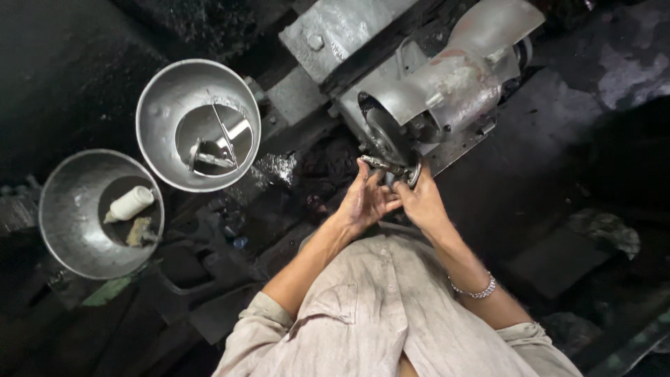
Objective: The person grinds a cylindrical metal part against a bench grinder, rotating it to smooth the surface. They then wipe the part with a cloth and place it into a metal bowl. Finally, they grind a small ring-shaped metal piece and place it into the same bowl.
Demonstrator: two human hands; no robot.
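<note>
Dark, grimy workshop floor (544, 132) all around, black with oil and metal dust; lighting is low except on the machine. Grey metal grinder (433, 84) sits at 12 o'clock, its wheel (382, 132) facing the person, curved guard above it.

Left hand (364, 202) and right hand (419, 202) meet just below the wheel, at centre. Fingers (391, 206) of both are curled together, clamped on a small metal part (391, 167) that pokes out toward the wheel and sits right at its lower edge. Can't tell if part and wheel actually touch. Silver bracelet (474, 290) on the right wrist; pale, stained shirt (391, 314) at 6 o'clock.

Two steel bowls at 9–10 o'clock, well apart from the hands. Upper bowl (198, 122) holds loose metal pieces and a thin rod leaning inside. Lower bowl (101, 213) holds a small white bottle (130, 204) lying on its side, plus a yellowish lump (138, 230) just beside it. No legible label on the bottle. Metal shavings (276, 167) piled between upper bowl and grinder.
</note>
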